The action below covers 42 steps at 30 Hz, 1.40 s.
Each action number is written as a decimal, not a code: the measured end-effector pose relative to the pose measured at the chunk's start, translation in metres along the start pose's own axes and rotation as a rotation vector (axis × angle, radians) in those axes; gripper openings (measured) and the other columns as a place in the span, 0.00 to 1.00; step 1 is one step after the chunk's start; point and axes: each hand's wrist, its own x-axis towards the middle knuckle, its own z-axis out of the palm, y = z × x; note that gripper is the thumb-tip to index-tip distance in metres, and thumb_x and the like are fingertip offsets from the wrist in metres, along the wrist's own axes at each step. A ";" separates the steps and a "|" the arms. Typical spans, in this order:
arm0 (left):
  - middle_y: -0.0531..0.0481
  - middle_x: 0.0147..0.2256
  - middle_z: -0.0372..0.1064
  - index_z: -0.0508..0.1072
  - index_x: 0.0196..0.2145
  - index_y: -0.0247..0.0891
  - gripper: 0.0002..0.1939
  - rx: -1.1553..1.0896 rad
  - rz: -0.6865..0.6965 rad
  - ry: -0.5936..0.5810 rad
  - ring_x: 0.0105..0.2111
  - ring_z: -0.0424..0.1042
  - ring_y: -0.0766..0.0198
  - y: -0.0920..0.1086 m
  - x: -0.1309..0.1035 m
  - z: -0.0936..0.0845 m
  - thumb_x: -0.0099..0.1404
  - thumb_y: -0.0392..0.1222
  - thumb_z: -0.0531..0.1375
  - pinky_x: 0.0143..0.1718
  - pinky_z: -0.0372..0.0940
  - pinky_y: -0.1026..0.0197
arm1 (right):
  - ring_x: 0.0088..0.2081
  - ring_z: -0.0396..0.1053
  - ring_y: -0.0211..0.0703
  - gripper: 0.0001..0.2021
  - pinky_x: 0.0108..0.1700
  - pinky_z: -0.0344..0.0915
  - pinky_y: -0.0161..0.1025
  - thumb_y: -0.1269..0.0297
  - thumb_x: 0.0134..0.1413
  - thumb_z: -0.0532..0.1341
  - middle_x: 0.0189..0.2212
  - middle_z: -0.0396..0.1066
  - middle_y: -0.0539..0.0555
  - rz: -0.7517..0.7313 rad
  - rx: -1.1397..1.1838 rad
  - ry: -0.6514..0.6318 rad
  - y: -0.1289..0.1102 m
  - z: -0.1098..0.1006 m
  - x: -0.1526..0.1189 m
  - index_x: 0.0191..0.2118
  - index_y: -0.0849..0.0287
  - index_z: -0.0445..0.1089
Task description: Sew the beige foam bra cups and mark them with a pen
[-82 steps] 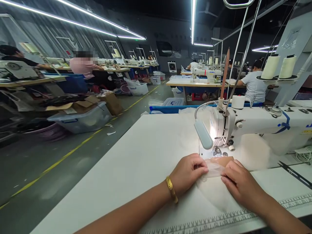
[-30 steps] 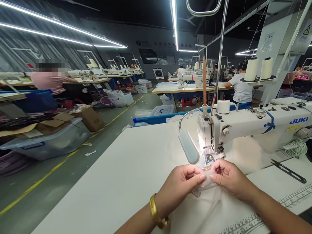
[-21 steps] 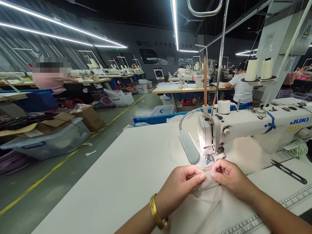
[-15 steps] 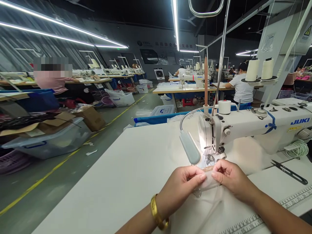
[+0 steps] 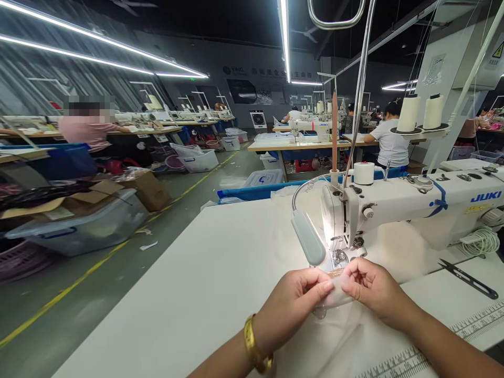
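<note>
Pinching a sheer, pale, thin fabric piece (image 5: 337, 295) between left hand (image 5: 289, 310) and right hand (image 5: 374, 289), fingers closed on it, just before the white metal sewing machine (image 5: 413, 207); black thread snips (image 5: 468, 278) lying on smooth white counter (image 5: 205, 283).

"JUKI" stood in blue on the sewing machine (image 5: 433, 202); a yellow warning triangle (image 5: 499, 50) marked the pillar; other writing was unreadable.
</note>
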 end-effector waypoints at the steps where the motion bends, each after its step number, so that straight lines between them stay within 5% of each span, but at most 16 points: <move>1: 0.56 0.22 0.59 0.69 0.24 0.38 0.21 0.003 0.000 0.000 0.25 0.56 0.67 0.000 0.000 0.000 0.66 0.57 0.58 0.27 0.52 0.63 | 0.35 0.62 0.42 0.12 0.39 0.60 0.41 0.53 0.60 0.67 0.32 0.66 0.48 -0.004 0.004 0.000 0.001 0.000 0.000 0.39 0.56 0.71; 13: 0.56 0.23 0.58 0.65 0.22 0.38 0.20 0.054 0.048 0.003 0.25 0.56 0.66 -0.002 0.001 0.002 0.65 0.55 0.57 0.28 0.52 0.63 | 0.33 0.61 0.41 0.10 0.37 0.58 0.40 0.56 0.62 0.64 0.30 0.65 0.47 -0.043 -0.051 0.028 -0.002 0.000 0.000 0.34 0.56 0.69; 35: 0.54 0.23 0.64 0.73 0.25 0.37 0.17 -0.073 0.010 0.037 0.25 0.60 0.66 0.001 0.001 0.001 0.63 0.53 0.61 0.27 0.56 0.63 | 0.33 0.57 0.40 0.17 0.38 0.55 0.38 0.47 0.58 0.68 0.29 0.61 0.46 0.045 0.229 -0.040 -0.004 -0.005 -0.002 0.34 0.56 0.67; 42: 0.52 0.28 0.77 0.79 0.31 0.38 0.13 -0.038 -0.011 -0.177 0.31 0.71 0.63 0.042 -0.031 -0.026 0.63 0.51 0.63 0.37 0.65 0.62 | 0.32 0.58 0.41 0.11 0.34 0.55 0.37 0.56 0.56 0.67 0.28 0.61 0.47 0.095 0.150 -0.111 -0.042 0.008 -0.038 0.31 0.54 0.66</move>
